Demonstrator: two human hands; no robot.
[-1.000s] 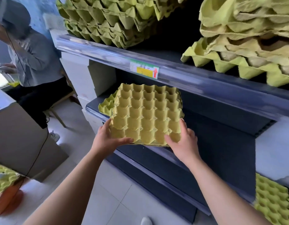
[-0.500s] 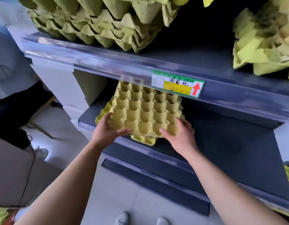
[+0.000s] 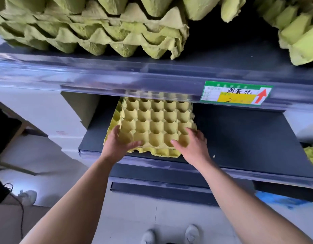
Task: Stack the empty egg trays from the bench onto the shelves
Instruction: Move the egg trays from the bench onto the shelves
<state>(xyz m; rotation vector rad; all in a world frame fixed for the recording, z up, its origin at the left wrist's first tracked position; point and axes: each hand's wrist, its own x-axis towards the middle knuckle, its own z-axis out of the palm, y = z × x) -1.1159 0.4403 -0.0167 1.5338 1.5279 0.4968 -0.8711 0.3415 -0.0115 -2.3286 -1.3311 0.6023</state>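
A yellow-green empty egg tray [image 3: 156, 124] lies on top of another tray [image 3: 167, 152] at the left end of the dark lower shelf [image 3: 240, 138]. The lower tray sticks out at the front and left. My left hand [image 3: 119, 144] rests on the top tray's near left corner, with the thumb on top along the near edge and the fingers along the left side. My right hand [image 3: 193, 144] lies palm down on the near right corner, fingers spread flat over the cups.
The upper shelf edge [image 3: 117, 76] with a green and yellow price label [image 3: 235, 93] overhangs the tray's far end. Stacks of egg trays [image 3: 92, 32] fill the upper shelf, and more [image 3: 300, 32] sit at the right. My shoes [image 3: 169, 233] are on the tiled floor below.
Both hands carried the tray forward and down under the upper shelf and set it on the tray lying there. My view has moved closer and now looks more steeply down.
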